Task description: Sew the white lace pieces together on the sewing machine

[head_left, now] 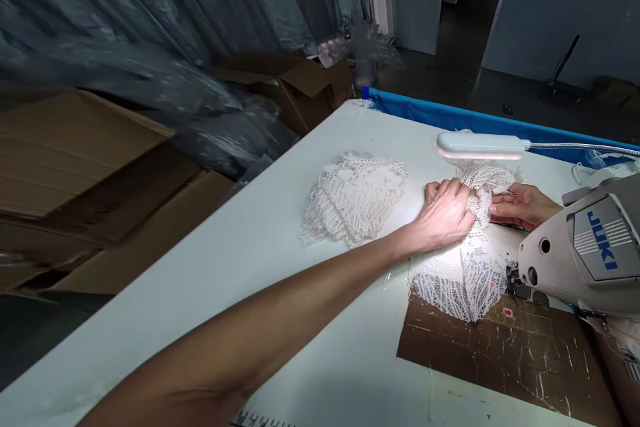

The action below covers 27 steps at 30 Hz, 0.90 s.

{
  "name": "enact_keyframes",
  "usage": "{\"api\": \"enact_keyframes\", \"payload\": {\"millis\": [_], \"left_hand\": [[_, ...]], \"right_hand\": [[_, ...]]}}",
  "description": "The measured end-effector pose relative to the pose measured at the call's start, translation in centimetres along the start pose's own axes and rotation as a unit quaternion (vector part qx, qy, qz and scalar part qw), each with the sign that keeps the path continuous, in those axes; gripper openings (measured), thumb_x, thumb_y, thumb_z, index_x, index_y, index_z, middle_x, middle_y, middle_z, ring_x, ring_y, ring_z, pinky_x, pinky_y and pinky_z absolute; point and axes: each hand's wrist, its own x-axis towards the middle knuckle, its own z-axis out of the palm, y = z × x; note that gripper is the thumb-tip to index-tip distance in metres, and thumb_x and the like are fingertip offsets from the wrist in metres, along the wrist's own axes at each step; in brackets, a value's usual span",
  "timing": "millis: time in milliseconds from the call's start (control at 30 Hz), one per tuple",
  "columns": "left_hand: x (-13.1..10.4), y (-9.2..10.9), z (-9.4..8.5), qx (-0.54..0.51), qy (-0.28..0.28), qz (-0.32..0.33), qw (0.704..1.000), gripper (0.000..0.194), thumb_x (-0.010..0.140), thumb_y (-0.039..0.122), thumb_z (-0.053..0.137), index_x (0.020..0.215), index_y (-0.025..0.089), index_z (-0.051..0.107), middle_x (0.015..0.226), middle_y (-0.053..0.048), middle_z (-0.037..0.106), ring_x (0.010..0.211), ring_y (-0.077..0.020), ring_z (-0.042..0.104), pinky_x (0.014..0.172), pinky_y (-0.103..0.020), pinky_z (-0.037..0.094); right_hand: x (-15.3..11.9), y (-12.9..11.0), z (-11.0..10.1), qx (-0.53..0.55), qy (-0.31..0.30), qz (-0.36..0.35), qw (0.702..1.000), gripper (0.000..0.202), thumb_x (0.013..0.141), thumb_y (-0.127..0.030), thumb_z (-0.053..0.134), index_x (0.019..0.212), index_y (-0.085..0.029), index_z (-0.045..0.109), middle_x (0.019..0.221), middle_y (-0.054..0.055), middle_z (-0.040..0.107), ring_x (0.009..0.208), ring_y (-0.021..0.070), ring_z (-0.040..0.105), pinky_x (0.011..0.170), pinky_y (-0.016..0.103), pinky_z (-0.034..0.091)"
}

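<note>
My left hand (pixel 447 215) is closed on a piece of white lace fabric (pixel 465 273) beside the sewing machine (pixel 590 247). From the far side, my right hand (pixel 523 207) pinches a bunched part of the same lace between thumb and fingers. The lower end of the piece spreads flat in front of the needle area and overlaps a brown board (pixel 500 347). More lace lies gathered behind the hands, under the lamp. To the left of my left hand rests a separate pile of white lace pieces (pixel 355 197).
A white lamp (pixel 480 145) on a flexible neck hangs over the work. The white table (pixel 225 293) has a blue cloth edge (pixel 450 117) at the back. Cardboard boxes (pixel 85 180) stand to the left, near plastic sheeting (pixel 200 7). A ruler strip shows at the front.
</note>
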Motion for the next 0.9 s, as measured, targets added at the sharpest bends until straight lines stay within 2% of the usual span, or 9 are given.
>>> {"api": "enact_keyframes", "payload": {"millis": [133, 333, 467, 567, 733, 900], "left_hand": [[-0.03, 0.06, -0.05, 0.003, -0.005, -0.001, 1.0, 0.032, 0.085, 0.021, 0.036, 0.111, 0.013, 0.053, 0.1, -0.009, 0.053, 0.093, -0.0223, 0.047, 0.094, -0.043, 0.035], [0.07, -0.06, 0.16, 0.014, -0.002, 0.001, 1.0, 0.029, 0.085, 0.02, 0.036, 0.107, 0.012, 0.054, 0.097, -0.008, 0.052, 0.091, -0.0219, 0.046, 0.093, -0.042, 0.035], [0.02, -0.07, 0.19, 0.015, -0.002, 0.001, 1.0, 0.029, 0.085, 0.02, 0.037, 0.107, 0.012, 0.054, 0.097, -0.009, 0.052, 0.092, -0.0221, 0.047, 0.093, -0.043, 0.035], [-0.05, 0.02, 0.0, 0.011, -0.005, 0.002, 1.0, 0.028, 0.085, 0.02, 0.037, 0.105, 0.011, 0.054, 0.097, -0.009, 0.052, 0.093, -0.0221, 0.047, 0.094, -0.042, 0.035], [-0.03, -0.03, -0.05, -0.004, 0.0, 0.006, 1.0, 0.029, 0.084, 0.019, 0.038, 0.108, 0.012, 0.054, 0.099, -0.009, 0.053, 0.093, -0.022, 0.048, 0.094, -0.042, 0.035], [-0.02, -0.29, 0.47, -0.001, 0.039, 0.03, 0.999, 0.035, 0.088, 0.021, 0.036, 0.119, 0.014, 0.051, 0.104, -0.009, 0.054, 0.097, -0.0231, 0.049, 0.095, -0.044, 0.034]], "right_hand": [[0.05, -0.07, 0.6, -0.027, 0.029, -0.007, 0.999, 0.06, 0.025, 0.0, 0.088, 0.068, -0.02, 0.05, 0.071, -0.005, 0.061, 0.067, 0.0095, 0.063, 0.064, 0.017, 0.058], [-0.59, -0.62, 0.99, -0.044, 0.026, -0.003, 0.999, 0.054, 0.029, -0.003, 0.086, 0.065, -0.018, 0.05, 0.067, -0.007, 0.059, 0.061, 0.007, 0.059, 0.061, 0.018, 0.056], [-0.81, -0.48, 0.82, -0.026, 0.013, -0.008, 1.0, 0.056, 0.03, -0.005, 0.088, 0.06, -0.018, 0.042, 0.066, -0.008, 0.058, 0.059, 0.0065, 0.058, 0.062, 0.019, 0.058], [-0.67, -0.32, 0.58, -0.011, 0.014, -0.008, 1.0, 0.046, 0.042, -0.008, 0.088, 0.061, -0.017, 0.048, 0.066, -0.007, 0.058, 0.061, 0.0075, 0.061, 0.066, 0.018, 0.06], [-0.3, -0.39, 0.49, 0.004, 0.019, 0.009, 1.0, 0.02, 0.068, -0.013, 0.081, 0.077, -0.014, 0.063, 0.071, 0.0, 0.065, 0.063, 0.0099, 0.064, 0.072, 0.021, 0.062], [-0.24, -0.58, 0.79, 0.009, 0.028, 0.02, 0.999, 0.014, 0.077, -0.01, 0.075, 0.072, -0.013, 0.062, 0.066, 0.002, 0.065, 0.061, 0.0103, 0.064, 0.074, 0.024, 0.061]]}}
